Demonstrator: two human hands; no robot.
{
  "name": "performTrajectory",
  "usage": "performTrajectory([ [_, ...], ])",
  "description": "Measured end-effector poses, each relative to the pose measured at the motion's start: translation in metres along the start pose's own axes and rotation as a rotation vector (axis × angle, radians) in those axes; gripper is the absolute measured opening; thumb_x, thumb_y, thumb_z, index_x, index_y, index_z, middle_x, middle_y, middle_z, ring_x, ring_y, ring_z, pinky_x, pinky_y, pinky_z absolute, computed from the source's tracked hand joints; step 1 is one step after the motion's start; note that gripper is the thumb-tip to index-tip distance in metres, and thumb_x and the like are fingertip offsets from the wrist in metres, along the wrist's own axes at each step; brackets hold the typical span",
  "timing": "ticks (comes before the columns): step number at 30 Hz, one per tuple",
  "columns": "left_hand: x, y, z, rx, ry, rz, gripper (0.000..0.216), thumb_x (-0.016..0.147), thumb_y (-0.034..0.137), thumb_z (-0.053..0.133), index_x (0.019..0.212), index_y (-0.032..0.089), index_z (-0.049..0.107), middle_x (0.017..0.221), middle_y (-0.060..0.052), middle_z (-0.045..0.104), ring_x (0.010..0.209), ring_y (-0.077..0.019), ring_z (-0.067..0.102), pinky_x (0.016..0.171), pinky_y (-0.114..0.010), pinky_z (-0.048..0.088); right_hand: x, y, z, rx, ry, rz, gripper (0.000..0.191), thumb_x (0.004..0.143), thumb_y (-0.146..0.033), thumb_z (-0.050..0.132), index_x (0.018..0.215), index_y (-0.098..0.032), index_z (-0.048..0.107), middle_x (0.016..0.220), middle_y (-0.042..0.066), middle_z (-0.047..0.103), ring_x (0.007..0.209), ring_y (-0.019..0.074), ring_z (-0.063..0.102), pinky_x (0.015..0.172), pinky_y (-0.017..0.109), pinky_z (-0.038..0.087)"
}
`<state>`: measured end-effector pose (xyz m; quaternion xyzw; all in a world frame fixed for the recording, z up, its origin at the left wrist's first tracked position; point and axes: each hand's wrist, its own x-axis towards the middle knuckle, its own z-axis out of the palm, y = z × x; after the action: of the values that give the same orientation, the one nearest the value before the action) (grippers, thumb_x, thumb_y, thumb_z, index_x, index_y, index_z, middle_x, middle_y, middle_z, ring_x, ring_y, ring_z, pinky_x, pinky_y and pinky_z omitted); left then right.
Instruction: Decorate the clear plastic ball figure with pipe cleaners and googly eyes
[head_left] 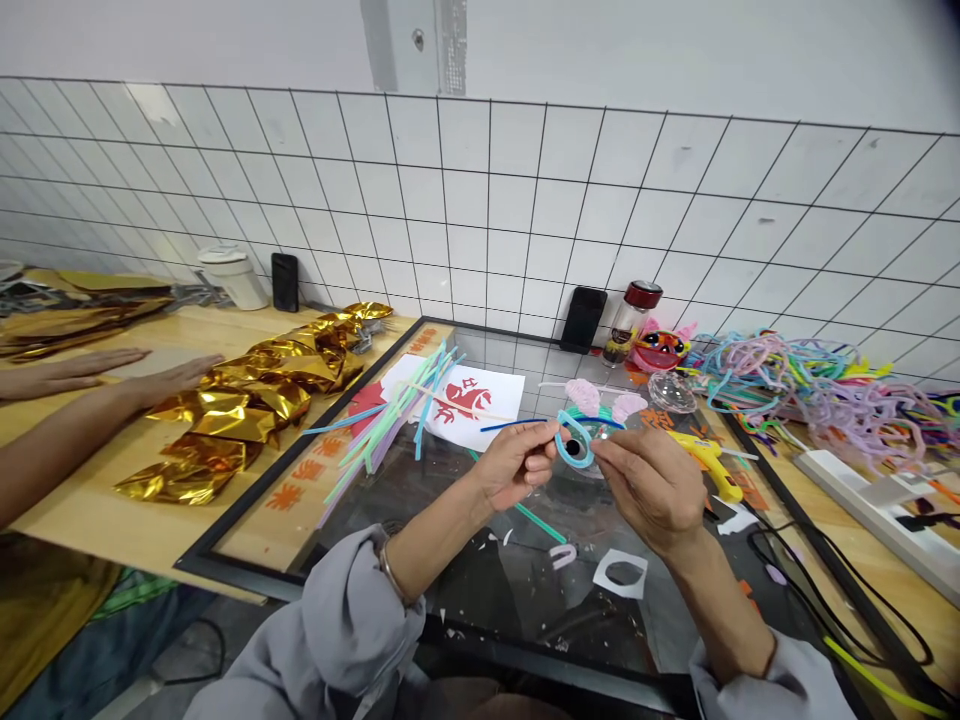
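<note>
My left hand (517,462) and my right hand (651,482) are raised over a glass-topped table (525,590) and pinch a small craft piece (579,440) between them. The piece is a light blue pipe-cleaner ring with a black eye and a dark blue pipe cleaner running through it. Two pink fuzzy ears (600,400) lie just behind it. Both hands have fingers closed on the piece.
A bundle of pastel pipe cleaners (397,410) lies on white paper with a red cutout (469,400). A yellow glue gun (705,462) sits to the right, with a tangled pipe-cleaner pile (817,385) behind. Gold foil (255,400) and another person's hands (90,375) are left.
</note>
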<state>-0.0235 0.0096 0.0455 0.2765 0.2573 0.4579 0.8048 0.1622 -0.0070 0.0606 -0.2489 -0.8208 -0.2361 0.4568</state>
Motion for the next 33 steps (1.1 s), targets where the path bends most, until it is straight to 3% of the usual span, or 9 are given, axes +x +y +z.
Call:
performTrajectory([
  [4, 0.0, -0.002, 0.0, 0.01, -0.022, -0.003, 0.031, 0.066, 0.032, 0.086, 0.074, 0.008, 0.068, 0.056, 0.006, 0.049, 0.039, 0.0031, 0.027, 0.035, -0.011, 0.019, -0.001, -0.003, -0.001, -0.031, -0.008, -0.025, 0.02, 0.084, -0.007, 0.064, 0.096, -0.023, 0.068, 0.079, 0.004, 0.073, 0.07, 0.0157, 0.066, 0.065, 0.029, 0.049],
  [6, 0.0, -0.003, -0.001, 0.04, -0.051, 0.013, 0.035, 0.064, 0.036, 0.087, 0.074, 0.009, 0.067, 0.057, 0.005, 0.05, 0.04, 0.0025, 0.028, 0.036, -0.012, 0.02, -0.002, -0.006, -0.002, -0.02, 0.017, 0.062, 0.019, 0.084, -0.007, 0.064, 0.094, -0.022, 0.068, 0.08, 0.004, 0.072, 0.071, 0.0156, 0.065, 0.065, 0.028, 0.05],
  [9, 0.002, -0.002, -0.003, 0.119, -0.055, 0.074, 0.043, 0.063, 0.048, 0.084, 0.074, 0.011, 0.065, 0.058, 0.005, 0.05, 0.041, -0.0001, 0.031, 0.038, -0.016, 0.022, -0.007, -0.009, -0.002, 0.075, 0.118, 0.379, 0.01, 0.083, -0.011, 0.065, 0.084, -0.021, 0.067, 0.075, 0.002, 0.067, 0.065, 0.0141, 0.061, 0.06, 0.027, 0.048],
  [13, 0.007, 0.0, -0.01, 0.359, 0.117, 0.332, 0.04, 0.068, 0.051, 0.075, 0.074, 0.015, 0.059, 0.062, 0.004, 0.05, 0.052, -0.0057, 0.04, 0.049, -0.02, 0.034, -0.015, -0.011, 0.001, 0.337, 0.339, 0.859, 0.015, 0.078, -0.027, 0.073, 0.068, -0.02, 0.065, 0.065, -0.001, 0.058, 0.061, 0.0133, 0.053, 0.055, 0.027, 0.043],
  [15, 0.01, -0.002, -0.015, 0.625, 0.207, 0.525, 0.034, 0.065, 0.039, 0.078, 0.083, 0.017, 0.06, 0.08, 0.0, 0.059, 0.072, -0.0114, 0.054, 0.067, -0.024, 0.044, -0.018, -0.011, 0.003, 0.473, 0.447, 1.044, 0.02, 0.071, -0.032, 0.078, 0.066, -0.019, 0.065, 0.063, -0.002, 0.056, 0.057, 0.0115, 0.05, 0.053, 0.026, 0.04],
  [18, 0.016, -0.011, -0.023, 1.024, 0.182, 0.699, 0.063, 0.056, 0.027, 0.084, 0.112, 0.02, 0.056, 0.124, -0.01, 0.059, 0.114, -0.0252, 0.055, 0.099, -0.039, 0.044, -0.019, -0.014, 0.003, 0.635, 0.523, 1.241, 0.025, 0.061, -0.034, 0.084, 0.066, -0.018, 0.065, 0.053, -0.005, 0.052, 0.048, 0.0079, 0.042, 0.047, 0.023, 0.033],
  [20, 0.022, -0.019, -0.029, 1.192, 0.112, 0.774, 0.079, 0.053, 0.027, 0.087, 0.123, 0.02, 0.052, 0.139, -0.015, 0.05, 0.129, -0.0331, 0.048, 0.11, -0.048, 0.036, -0.019, -0.018, 0.002, 0.713, 0.526, 1.32, 0.027, 0.059, -0.035, 0.084, 0.065, -0.017, 0.064, 0.048, -0.007, 0.049, 0.044, 0.007, 0.039, 0.043, 0.022, 0.029],
  [23, 0.032, -0.03, -0.038, 1.331, 0.095, 0.808, 0.086, 0.05, 0.025, 0.09, 0.127, 0.021, 0.051, 0.147, -0.018, 0.045, 0.138, -0.0392, 0.04, 0.113, -0.053, 0.032, -0.021, -0.026, 0.004, 0.772, 0.508, 1.391, 0.028, 0.058, -0.036, 0.084, 0.063, -0.017, 0.064, 0.044, -0.007, 0.047, 0.04, 0.0065, 0.038, 0.04, 0.021, 0.027],
  [33, 0.05, -0.04, -0.045, 1.325, 0.044, 0.837, 0.068, 0.064, 0.03, 0.084, 0.123, 0.021, 0.052, 0.138, -0.016, 0.053, 0.133, -0.0342, 0.047, 0.11, -0.047, 0.035, -0.027, -0.045, 0.016, 0.874, 0.421, 1.549, 0.03, 0.055, -0.039, 0.085, 0.061, -0.016, 0.066, 0.043, -0.002, 0.056, 0.04, 0.008, 0.045, 0.04, 0.021, 0.035],
])
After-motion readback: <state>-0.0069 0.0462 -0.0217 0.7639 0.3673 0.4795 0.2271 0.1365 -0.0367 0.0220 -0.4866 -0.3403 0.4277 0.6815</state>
